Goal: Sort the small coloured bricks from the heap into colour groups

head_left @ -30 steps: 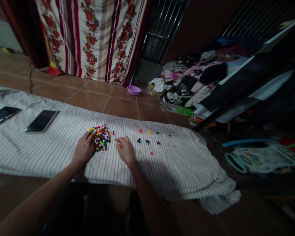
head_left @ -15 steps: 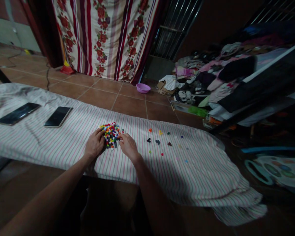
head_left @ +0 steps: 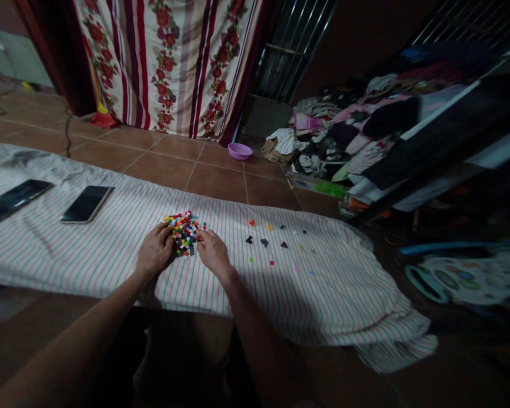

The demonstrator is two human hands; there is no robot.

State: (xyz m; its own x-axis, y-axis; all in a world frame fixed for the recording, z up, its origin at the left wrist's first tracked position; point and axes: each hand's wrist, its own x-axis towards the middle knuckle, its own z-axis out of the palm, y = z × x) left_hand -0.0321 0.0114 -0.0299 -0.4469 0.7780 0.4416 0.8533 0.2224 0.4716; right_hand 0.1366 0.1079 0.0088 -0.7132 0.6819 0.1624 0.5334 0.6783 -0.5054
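A heap of small multicoloured plastic pieces (head_left: 184,231) lies on the striped cloth (head_left: 221,283) in front of me. My left hand (head_left: 155,249) rests against the heap's left side, fingers stretched out over its edge. At the right edge, my right hand (head_left: 212,249) has its thumb and fingertips pinched together; whatever is between them is too small to make out. To the right, small groups and single pieces are laid out by colour in loose rows, among them orange (head_left: 251,222), yellow (head_left: 269,226), black (head_left: 249,239), dark grey (head_left: 264,242) and brown pieces (head_left: 284,245).
Two phones, a farther one (head_left: 17,199) and a nearer one (head_left: 87,204), lie on the cloth to the left. Beyond it, a purple basin (head_left: 240,151) stands on the tiled floor before a floral curtain (head_left: 165,68). Clothes (head_left: 344,130) are piled at the right.
The whole view has shifted, so the cloth and heap appear slightly farther left. Both hands stay at the heap, with the right fingers still pinched at its edge.
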